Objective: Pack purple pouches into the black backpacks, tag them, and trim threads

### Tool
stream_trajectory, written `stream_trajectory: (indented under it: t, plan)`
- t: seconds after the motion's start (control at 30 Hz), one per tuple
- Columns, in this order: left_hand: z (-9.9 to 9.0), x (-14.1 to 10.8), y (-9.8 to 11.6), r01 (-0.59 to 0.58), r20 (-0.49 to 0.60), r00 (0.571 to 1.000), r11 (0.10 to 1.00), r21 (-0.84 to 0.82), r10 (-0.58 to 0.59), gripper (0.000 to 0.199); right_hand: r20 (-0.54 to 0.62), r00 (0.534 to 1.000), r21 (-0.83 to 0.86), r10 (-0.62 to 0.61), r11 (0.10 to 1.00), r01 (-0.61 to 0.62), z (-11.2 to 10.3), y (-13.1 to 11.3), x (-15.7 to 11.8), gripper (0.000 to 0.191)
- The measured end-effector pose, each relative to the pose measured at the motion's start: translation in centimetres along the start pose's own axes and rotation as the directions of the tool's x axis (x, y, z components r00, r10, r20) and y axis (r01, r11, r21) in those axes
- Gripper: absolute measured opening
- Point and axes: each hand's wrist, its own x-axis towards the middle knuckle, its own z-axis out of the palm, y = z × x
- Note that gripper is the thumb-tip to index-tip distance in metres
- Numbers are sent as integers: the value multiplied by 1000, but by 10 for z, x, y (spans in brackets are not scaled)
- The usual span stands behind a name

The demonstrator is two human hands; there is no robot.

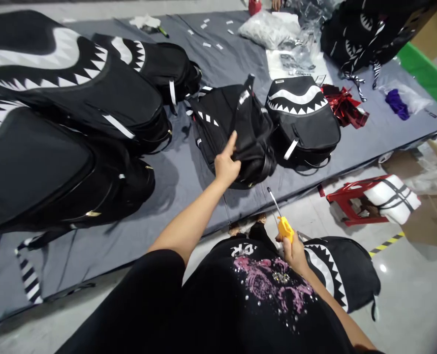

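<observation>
My left hand [226, 164] reaches out over the grey table and grips the fabric of a crumpled black backpack [236, 128], thumb raised. My right hand [294, 250] stays close to my body and is closed around the yellow handle of small snips [282, 221], whose thin metal blades point up toward the table edge. Another black backpack with a white shark-teeth print [301, 118] lies just right of the one I hold. A further shark-print backpack [346, 278] sits low at my right side, below my right hand.
Large shark-print backpacks [67, 123] are piled on the left of the grey table [189, 177]. Clear plastic bags [273, 29], red foil [346, 108] and a purple item [397, 104] lie at the far right. A red stool [347, 201] and cardboard [430, 216] stand on the floor.
</observation>
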Motion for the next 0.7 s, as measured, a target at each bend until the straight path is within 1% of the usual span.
stream_trajectory:
  t: [0.03,0.07,0.1,0.13,0.17,0.2,0.23,0.27,0.3,0.33,0.37,0.4,0.43,0.47,0.5,0.53,0.57,0.6,0.63,0.67,0.7]
  plan:
    - [-3,8,7,7,-143,989,993,-117,-24,82,-35,999,24,-34,999,34,-4,-1,5,36]
    - [-3,11,13,8,-261,963,977,-212,-64,80,-41,997,39,-62,997,63,-8,-4,13,35]
    - [-3,6,17,32,-335,934,960,-279,-128,77,-26,996,49,-82,995,83,-11,-7,22,35]
    - [-1,-6,20,98,-332,921,945,-312,-205,75,2,995,55,-96,994,96,-14,-10,32,35]
    - [1,-24,20,194,-276,918,928,-317,-286,72,37,994,54,-106,993,104,-17,-12,42,36]
    - [2,-46,20,319,-162,914,905,-282,-373,67,75,992,43,-105,994,102,-20,-12,50,37]
    - [2,-72,19,421,9,904,885,-198,-428,63,112,989,25,-96,995,94,-23,-9,57,39]
    - [-1,-99,17,472,119,881,870,-145,-458,55,150,986,-1,-78,997,79,-25,-5,63,40]
    - [-6,-124,16,507,196,854,855,-107,-482,44,190,980,-32,-55,998,63,-27,1,68,42]
    - [-13,-147,16,527,247,833,847,-76,-496,34,234,972,-68,-27,997,44,-28,8,72,44]
    - [-21,-164,17,516,251,834,856,-42,-491,29,281,960,-103,5,994,25,-28,15,76,46]
    - [-29,-174,18,472,238,854,881,20,-463,29,329,944,-133,33,991,12,-28,22,81,47]
    - [-36,-178,18,394,221,885,912,109,-409,32,372,926,-157,55,988,4,-26,28,86,48]
    - [-42,-175,16,286,213,919,934,215,-331,41,405,912,-174,72,985,0,-25,32,91,47]
    - [-45,-166,12,163,226,943,933,322,-243,55,425,901,-184,83,983,-4,-23,35,96,46]
    - [-45,-152,6,47,267,949,911,410,-169,70,439,894,-184,86,983,-4,-22,36,101,45]
    - [-43,-136,-1,-47,335,934,887,459,-123,84,446,891,-178,84,984,-4,-21,37,106,43]
    - [-39,-118,-9,-122,415,904,872,474,-99,93,451,889,-168,80,986,-4,-22,37,110,40]
    - [-34,-100,-16,-163,485,869,872,462,-94,96,455,887,-153,75,988,-5,-24,38,112,38]
    - [-30,-83,-21,-156,525,843,885,439,-112,92,455,888,-137,67,991,-5,-27,38,114,37]
    - [-27,-68,-25,-97,524,839,907,411,-148,84,448,892,-121,59,993,-5,-32,38,115,35]
